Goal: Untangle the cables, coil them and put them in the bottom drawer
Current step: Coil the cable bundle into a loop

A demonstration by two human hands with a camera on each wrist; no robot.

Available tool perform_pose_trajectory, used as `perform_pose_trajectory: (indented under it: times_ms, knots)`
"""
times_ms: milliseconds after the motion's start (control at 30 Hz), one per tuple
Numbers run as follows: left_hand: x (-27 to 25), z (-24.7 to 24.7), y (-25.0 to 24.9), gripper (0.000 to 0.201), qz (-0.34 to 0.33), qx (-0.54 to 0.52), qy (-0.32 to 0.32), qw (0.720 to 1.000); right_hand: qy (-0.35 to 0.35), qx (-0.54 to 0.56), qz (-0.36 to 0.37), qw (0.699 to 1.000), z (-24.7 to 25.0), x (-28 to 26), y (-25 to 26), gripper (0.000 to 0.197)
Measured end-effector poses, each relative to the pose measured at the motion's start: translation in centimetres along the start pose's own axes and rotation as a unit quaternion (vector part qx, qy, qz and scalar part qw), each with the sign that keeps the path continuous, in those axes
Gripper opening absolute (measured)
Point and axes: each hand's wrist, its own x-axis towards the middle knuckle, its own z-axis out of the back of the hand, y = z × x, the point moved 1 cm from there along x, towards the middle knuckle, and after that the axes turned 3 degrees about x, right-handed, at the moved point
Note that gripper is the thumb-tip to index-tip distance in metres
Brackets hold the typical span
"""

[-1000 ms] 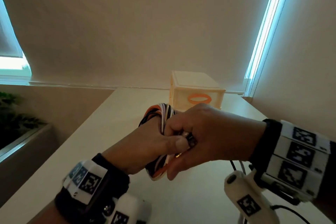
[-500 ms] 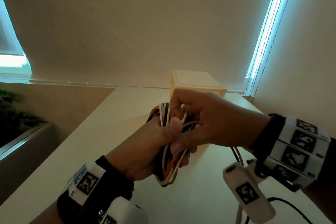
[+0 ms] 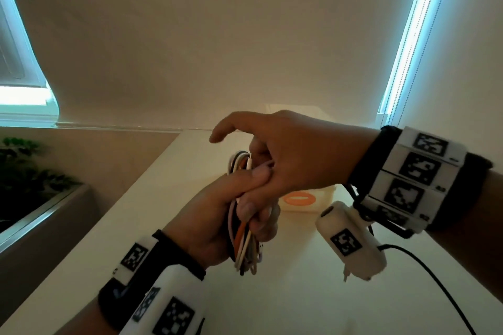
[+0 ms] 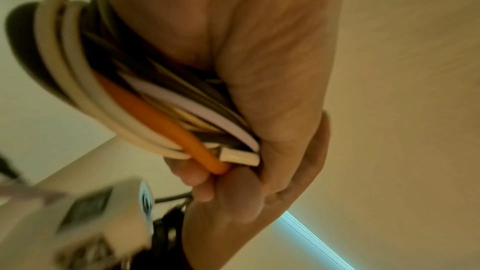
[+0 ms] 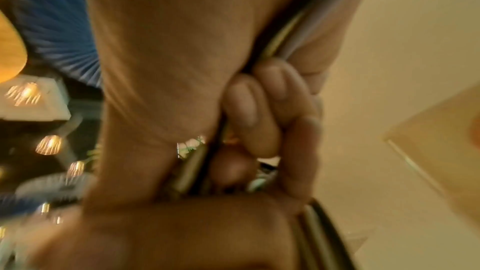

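Observation:
A coiled bundle of white, orange and black cables (image 3: pixel 243 242) hangs upright above the white table (image 3: pixel 299 302). My left hand (image 3: pixel 212 215) grips its middle from the left, thumb across the front. My right hand (image 3: pixel 294 160) reaches over the top, its lower fingers curled round the strands and its index finger stretched out to the left. In the left wrist view the cables (image 4: pixel 145 114) show a white plug end (image 4: pixel 239 156) by my fingers. The right wrist view shows fingers (image 5: pixel 259 110) wrapped on the cables (image 5: pixel 280 36). The cream drawer unit (image 3: pixel 307 200) with an orange handle stands behind, mostly hidden.
A black lead (image 3: pixel 435 283) trails from my right wrist camera across the table at the right. A planter with green leaves (image 3: pixel 24 171) sits beyond the table's left edge. The wall and window blinds rise behind the drawer unit (image 5: pixel 441 161).
Both hands have lifted the bundle higher. My right hand has moved from the front of the coil to over its top, and its index finger has straightened out.

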Motion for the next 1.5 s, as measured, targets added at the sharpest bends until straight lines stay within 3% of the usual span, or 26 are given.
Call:
perform_pose_trajectory:
  times_ms: [67,133,200,267,400,500,567,667,767,1000,1133,1200,1233,1300,1367,1500]
  knots:
    - [0.0,0.3,0.2,0.041,0.013,-0.004,-0.008,1.000,0.036,0.019,-0.019,0.999,-0.1,0.2,-0.6,0.101]
    - [0.1,0.5,0.3,0.040,0.026,0.003,-0.013,1.000,0.080,0.038,-0.037,0.995,0.1,0.3,-1.1,0.108]
    - [0.0,1.0,0.1,0.031,0.034,0.009,-0.019,0.999,0.121,0.065,-0.062,0.989,0.6,0.3,-1.5,0.098]
    - [-0.2,1.6,-0.5,0.032,0.036,0.004,-0.024,0.999,0.142,0.124,-0.098,0.977,1.6,-0.2,-2.4,0.077]
    - [-0.6,2.6,-1.6,0.036,0.029,-0.035,-0.009,0.999,0.052,0.169,-0.097,0.979,3.0,-1.0,-5.4,0.018]
    - [-0.5,1.6,-0.5,0.030,0.060,-0.058,0.060,0.995,-0.018,0.056,-0.044,0.997,1.5,-0.7,-6.1,0.012]
    - [-0.5,0.6,0.1,0.023,0.051,-0.089,0.105,0.989,-0.062,0.079,-0.011,0.995,-0.1,-0.2,-6.4,0.011]
    - [-0.5,-0.5,-0.3,0.014,-0.002,-0.151,0.142,0.978,-0.106,0.335,-0.008,0.936,-3.4,-0.2,-7.1,0.014]
    - [-0.5,-0.6,-0.6,0.015,-0.036,-0.179,0.136,0.974,-0.139,0.487,-0.011,0.862,-7.1,0.1,-7.4,0.022]
    - [-0.6,0.3,-1.7,0.013,-0.093,-0.185,0.067,0.976,-0.123,0.694,-0.127,0.698,-13.5,-0.3,-5.9,0.029]
    - [-0.7,0.9,-2.0,0.012,-0.106,-0.175,0.038,0.978,-0.120,0.724,-0.136,0.665,-14.0,-0.5,-5.6,0.034]
    - [-0.7,1.0,-2.1,0.011,-0.107,-0.178,0.038,0.977,-0.131,0.715,-0.135,0.674,-13.9,-0.6,-5.6,0.036]
    - [-0.6,1.1,-2.2,0.011,-0.106,-0.181,0.039,0.977,-0.149,0.685,-0.138,0.699,-14.0,-0.7,-5.7,0.035]
    - [-0.5,1.2,-2.0,0.011,-0.101,-0.182,0.038,0.977,-0.204,0.557,-0.150,0.791,-14.2,-1.1,-6.0,0.024]
    - [-0.5,1.3,-1.8,0.011,-0.094,-0.178,0.035,0.979,-0.253,0.433,-0.153,0.852,-13.8,-1.4,-6.1,0.015]
    - [-0.3,1.3,-1.4,0.011,-0.082,-0.175,0.031,0.981,-0.304,0.295,-0.154,0.893,-12.1,-2.4,-7.4,0.059]
